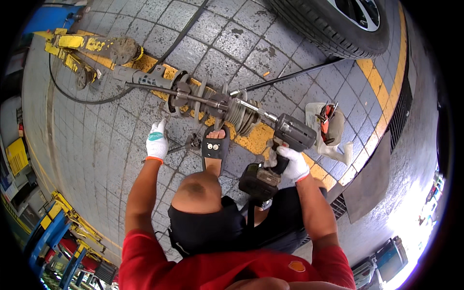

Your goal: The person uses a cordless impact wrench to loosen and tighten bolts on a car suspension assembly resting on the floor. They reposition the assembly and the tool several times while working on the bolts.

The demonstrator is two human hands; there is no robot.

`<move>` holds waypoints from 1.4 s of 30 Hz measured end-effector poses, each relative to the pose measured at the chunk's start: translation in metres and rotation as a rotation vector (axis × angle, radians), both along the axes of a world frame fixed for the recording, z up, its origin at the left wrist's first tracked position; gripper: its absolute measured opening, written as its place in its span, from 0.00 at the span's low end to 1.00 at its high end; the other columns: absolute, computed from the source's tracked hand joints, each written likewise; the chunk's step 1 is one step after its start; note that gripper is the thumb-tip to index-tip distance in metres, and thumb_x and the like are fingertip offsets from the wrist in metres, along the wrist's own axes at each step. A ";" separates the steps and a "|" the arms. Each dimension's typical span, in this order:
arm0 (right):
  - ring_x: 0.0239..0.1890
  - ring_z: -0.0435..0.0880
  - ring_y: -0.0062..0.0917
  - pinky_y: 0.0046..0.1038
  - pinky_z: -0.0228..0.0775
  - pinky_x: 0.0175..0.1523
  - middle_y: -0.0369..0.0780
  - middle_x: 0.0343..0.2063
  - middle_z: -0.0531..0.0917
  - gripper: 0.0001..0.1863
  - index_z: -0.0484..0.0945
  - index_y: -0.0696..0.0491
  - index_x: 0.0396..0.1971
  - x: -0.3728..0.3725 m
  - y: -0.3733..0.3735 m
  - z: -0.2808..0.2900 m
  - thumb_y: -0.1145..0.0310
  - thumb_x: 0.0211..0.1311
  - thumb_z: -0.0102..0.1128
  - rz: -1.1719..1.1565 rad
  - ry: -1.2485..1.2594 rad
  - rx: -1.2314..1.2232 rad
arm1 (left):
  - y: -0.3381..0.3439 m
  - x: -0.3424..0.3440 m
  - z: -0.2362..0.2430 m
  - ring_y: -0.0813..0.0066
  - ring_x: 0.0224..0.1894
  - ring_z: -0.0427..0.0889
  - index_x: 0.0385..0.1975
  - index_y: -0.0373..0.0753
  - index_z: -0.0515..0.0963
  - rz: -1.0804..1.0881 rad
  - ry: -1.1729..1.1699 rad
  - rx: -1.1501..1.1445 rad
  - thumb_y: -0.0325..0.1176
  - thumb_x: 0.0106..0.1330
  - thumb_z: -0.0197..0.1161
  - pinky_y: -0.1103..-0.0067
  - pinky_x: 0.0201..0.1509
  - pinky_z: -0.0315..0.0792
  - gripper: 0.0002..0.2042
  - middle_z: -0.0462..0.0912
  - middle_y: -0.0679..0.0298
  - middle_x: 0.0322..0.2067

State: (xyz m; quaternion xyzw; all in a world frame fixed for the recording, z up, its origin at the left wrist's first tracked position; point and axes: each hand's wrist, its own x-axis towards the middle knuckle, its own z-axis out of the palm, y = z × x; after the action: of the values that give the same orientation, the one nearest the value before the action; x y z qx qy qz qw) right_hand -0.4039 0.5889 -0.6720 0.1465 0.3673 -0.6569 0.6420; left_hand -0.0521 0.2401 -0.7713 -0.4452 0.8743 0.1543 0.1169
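White container (339, 128): red-orange tool (325, 126) inside | right fingers (287, 153): gripping cordless wrench (296, 132) | left fingers (159, 126): outstretched

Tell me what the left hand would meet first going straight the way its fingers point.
Probably the strut assembly, just ahead of the left hand; depth is unclear, so it might pass above it.

From here I can't see the top of the wheel (333, 30), cut off by the upper edge, nor the right grip's (293, 165) fingers behind the power tool's (296, 133) handle.
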 end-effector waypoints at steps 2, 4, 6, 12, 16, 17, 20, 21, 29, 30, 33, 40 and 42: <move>0.33 0.84 0.29 0.46 0.81 0.55 0.40 0.30 0.83 0.20 0.78 0.61 0.57 -0.006 0.004 -0.034 0.65 0.71 0.65 0.056 -0.043 -0.035 | -0.001 0.001 -0.030 0.44 0.60 0.81 0.66 0.44 0.75 0.029 -0.142 0.044 0.23 0.67 0.61 0.59 0.63 0.77 0.26 0.78 0.46 0.61; 0.33 0.84 0.30 0.47 0.81 0.56 0.40 0.30 0.83 0.19 0.78 0.61 0.57 -0.002 0.005 -0.050 0.66 0.72 0.63 0.070 -0.033 -0.044 | -0.002 0.004 -0.044 0.44 0.61 0.80 0.66 0.42 0.75 -0.004 -0.140 -0.022 0.25 0.66 0.64 0.59 0.64 0.77 0.26 0.78 0.46 0.62; 0.31 0.85 0.31 0.50 0.82 0.55 0.41 0.30 0.84 0.14 0.80 0.60 0.52 -0.012 -0.002 -0.071 0.68 0.73 0.63 0.109 -0.009 -0.051 | -0.009 -0.003 -0.050 0.44 0.60 0.81 0.64 0.41 0.76 -0.095 0.013 -0.217 0.27 0.68 0.64 0.60 0.63 0.77 0.23 0.79 0.46 0.61; 0.31 0.87 0.34 0.49 0.84 0.51 0.43 0.30 0.86 0.11 0.82 0.56 0.49 -0.002 0.027 -0.078 0.70 0.70 0.65 0.087 -0.193 0.014 | 0.000 -0.123 0.083 0.48 0.62 0.79 0.65 0.40 0.76 -0.150 0.540 -0.373 0.31 0.68 0.68 0.58 0.69 0.72 0.25 0.79 0.51 0.63; 0.30 0.85 0.36 0.55 0.79 0.55 0.44 0.31 0.85 0.14 0.80 0.55 0.52 0.008 0.011 -0.075 0.69 0.69 0.63 0.072 -0.275 -0.093 | -0.055 -0.136 0.092 0.50 0.73 0.71 0.69 0.42 0.74 -0.589 0.203 -0.197 0.35 0.70 0.67 0.59 0.80 0.62 0.27 0.76 0.54 0.69; 0.29 0.83 0.35 0.53 0.78 0.56 0.44 0.29 0.84 0.13 0.81 0.55 0.50 0.006 0.012 -0.085 0.67 0.69 0.63 0.104 -0.275 -0.026 | -0.065 -0.135 0.090 0.51 0.72 0.72 0.69 0.42 0.74 -0.612 0.158 -0.154 0.36 0.70 0.67 0.60 0.79 0.63 0.27 0.76 0.55 0.69; 0.28 0.83 0.35 0.53 0.79 0.55 0.43 0.28 0.84 0.11 0.82 0.56 0.46 0.007 0.021 -0.089 0.67 0.68 0.64 0.089 -0.329 -0.026 | -0.069 -0.145 0.097 0.55 0.70 0.75 0.70 0.42 0.73 -0.676 -0.013 -0.062 0.38 0.72 0.66 0.65 0.74 0.70 0.27 0.77 0.57 0.69; 0.27 0.83 0.35 0.53 0.79 0.55 0.42 0.28 0.84 0.12 0.82 0.56 0.47 0.006 0.020 -0.081 0.67 0.68 0.64 0.102 -0.282 -0.002 | -0.070 -0.150 0.099 0.56 0.70 0.76 0.70 0.43 0.73 -0.692 -0.056 -0.051 0.39 0.73 0.66 0.65 0.73 0.72 0.26 0.77 0.57 0.69; 0.27 0.82 0.32 0.47 0.77 0.51 0.42 0.26 0.83 0.14 0.81 0.56 0.51 0.014 0.005 -0.072 0.67 0.69 0.63 0.033 -0.278 0.008 | -0.089 -0.153 0.090 0.56 0.68 0.78 0.71 0.44 0.73 -0.783 -0.106 -0.052 0.41 0.74 0.65 0.66 0.70 0.74 0.27 0.76 0.57 0.70; 0.26 0.81 0.32 0.46 0.76 0.50 0.42 0.26 0.82 0.14 0.80 0.56 0.51 0.013 0.005 -0.072 0.67 0.69 0.63 0.033 -0.291 -0.019 | -0.088 -0.155 0.090 0.56 0.68 0.78 0.72 0.44 0.73 -0.785 -0.106 -0.051 0.41 0.74 0.66 0.66 0.70 0.74 0.27 0.76 0.57 0.70; 0.26 0.80 0.31 0.43 0.75 0.46 0.42 0.25 0.82 0.15 0.80 0.56 0.50 0.012 0.005 -0.070 0.66 0.68 0.62 0.036 -0.318 -0.082 | -0.083 -0.158 0.093 0.56 0.69 0.77 0.71 0.43 0.73 -0.762 -0.116 -0.032 0.41 0.74 0.66 0.66 0.71 0.73 0.27 0.76 0.56 0.70; 0.24 0.77 0.29 0.39 0.72 0.42 0.40 0.24 0.79 0.16 0.78 0.57 0.49 0.016 0.003 -0.069 0.63 0.68 0.61 0.073 -0.312 -0.080 | -0.091 -0.155 0.087 0.56 0.69 0.77 0.71 0.43 0.73 -0.789 -0.054 0.018 0.39 0.73 0.66 0.67 0.73 0.72 0.27 0.77 0.56 0.70; 0.24 0.77 0.28 0.39 0.72 0.41 0.39 0.24 0.79 0.16 0.78 0.58 0.49 0.006 0.004 -0.075 0.63 0.68 0.61 0.114 -0.335 -0.115 | -0.093 -0.155 0.086 0.56 0.69 0.77 0.71 0.43 0.74 -0.792 -0.030 0.019 0.39 0.73 0.67 0.67 0.73 0.72 0.27 0.77 0.56 0.70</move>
State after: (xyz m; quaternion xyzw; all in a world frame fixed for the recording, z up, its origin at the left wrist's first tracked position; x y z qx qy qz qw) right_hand -0.3976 0.5931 -0.7468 0.1961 0.2247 -0.6057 0.7377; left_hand -0.2074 0.1468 -0.6851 -0.0744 0.9751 0.0988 0.1842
